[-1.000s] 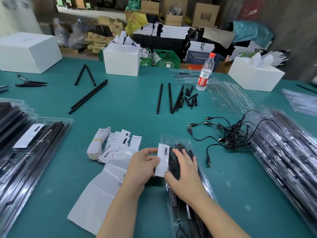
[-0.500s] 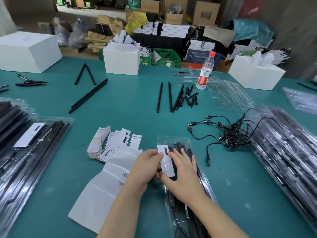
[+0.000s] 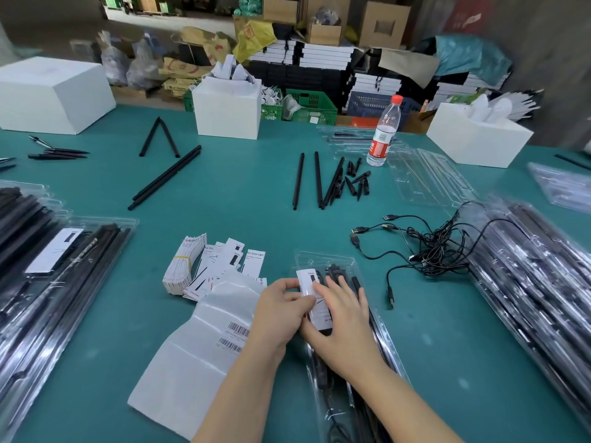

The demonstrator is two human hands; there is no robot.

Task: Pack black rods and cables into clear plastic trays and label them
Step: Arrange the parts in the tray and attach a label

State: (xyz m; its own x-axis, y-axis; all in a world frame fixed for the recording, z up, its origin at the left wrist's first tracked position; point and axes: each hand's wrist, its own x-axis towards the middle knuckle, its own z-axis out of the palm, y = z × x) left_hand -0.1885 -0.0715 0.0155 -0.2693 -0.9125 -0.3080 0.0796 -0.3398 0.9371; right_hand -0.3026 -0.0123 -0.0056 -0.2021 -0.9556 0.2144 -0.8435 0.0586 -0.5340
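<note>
Seemingly light and floppy, the white label card (image 3: 311,295) lay on the clear plastic tray (image 3: 329,262) under both hands; its edges looked the best hold. Left hand (image 3: 281,306) pinched its near edge, while right hand (image 3: 343,318) pressed flat, fingers spread. Tray contents beneath the wrists stayed hidden, its near end cut off.

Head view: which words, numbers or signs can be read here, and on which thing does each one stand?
"Kar Grow Light": loose white paper card on the green table.
"Kar Gro": cut-off print on another white card beside it.
Barcodes, digits unreadable: white label sheet.
Red label, print blurred: clear plastic water bottle.
Small white label, pinched by the left hand, under the right hand: too small.
</note>
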